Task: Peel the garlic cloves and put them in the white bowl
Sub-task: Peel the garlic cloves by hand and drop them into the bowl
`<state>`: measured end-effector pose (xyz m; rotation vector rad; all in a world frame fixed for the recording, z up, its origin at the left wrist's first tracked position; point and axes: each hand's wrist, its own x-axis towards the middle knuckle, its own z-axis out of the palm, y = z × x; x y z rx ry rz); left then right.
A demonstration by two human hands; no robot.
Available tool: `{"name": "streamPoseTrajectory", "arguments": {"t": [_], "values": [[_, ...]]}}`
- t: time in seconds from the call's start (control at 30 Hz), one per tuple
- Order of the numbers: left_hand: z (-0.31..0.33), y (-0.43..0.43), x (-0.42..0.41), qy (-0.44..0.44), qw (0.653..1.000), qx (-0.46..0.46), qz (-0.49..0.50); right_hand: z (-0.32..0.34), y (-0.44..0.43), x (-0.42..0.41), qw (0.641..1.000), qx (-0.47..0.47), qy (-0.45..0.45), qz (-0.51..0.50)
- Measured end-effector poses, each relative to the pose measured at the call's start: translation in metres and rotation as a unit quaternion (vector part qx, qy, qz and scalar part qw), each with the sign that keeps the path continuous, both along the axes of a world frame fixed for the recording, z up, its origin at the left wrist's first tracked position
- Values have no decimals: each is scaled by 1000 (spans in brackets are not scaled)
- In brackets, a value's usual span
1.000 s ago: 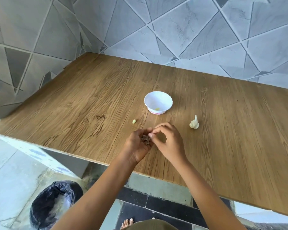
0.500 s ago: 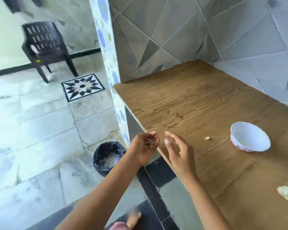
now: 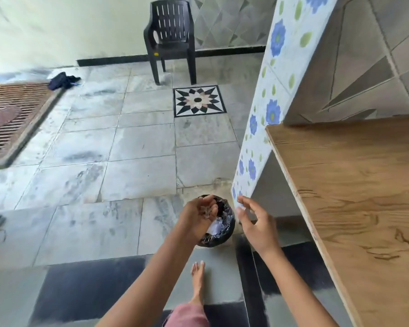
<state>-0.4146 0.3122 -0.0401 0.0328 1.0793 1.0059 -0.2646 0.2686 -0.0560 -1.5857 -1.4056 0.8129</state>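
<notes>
L hand (image 3: pixel 200 214): fingers curled, cupping garlic skins (image 3: pixel 207 211), over bin (image 3: pixel 222 234)
R hand (image 3: pixel 255 226): fingers loose, spread, holding nothing; just beside bin
counter (image 3: pixel 352 185): wood, R side

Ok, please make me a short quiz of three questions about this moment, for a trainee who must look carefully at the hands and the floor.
1. True or false: the white bowl is in view.
2. The left hand holds brownish peel scraps. What lies under it? A) black chair B) bin lined with a black bag C) wooden counter
3. Fill the gap: the right hand is ___ and holds nothing.
Key: 1 false; 2 B; 3 open.
</notes>
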Motion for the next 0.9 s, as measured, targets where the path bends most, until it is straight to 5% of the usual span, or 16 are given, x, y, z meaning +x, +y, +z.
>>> {"name": "streamPoseTrajectory", "arguments": {"t": [0.33, 0.67, 0.9], "values": [[-141, 148, -40, 65, 993, -101, -15, -121, 144, -35, 987, -152, -30, 38], [-441, 230, -24, 183, 951, -210, -135, -399, 224, -17, 956, -274, -86, 58], [-583, 246, -8, 137, 950, -185, -209, -530, 237, -13, 946, -306, -72, 82]]}}
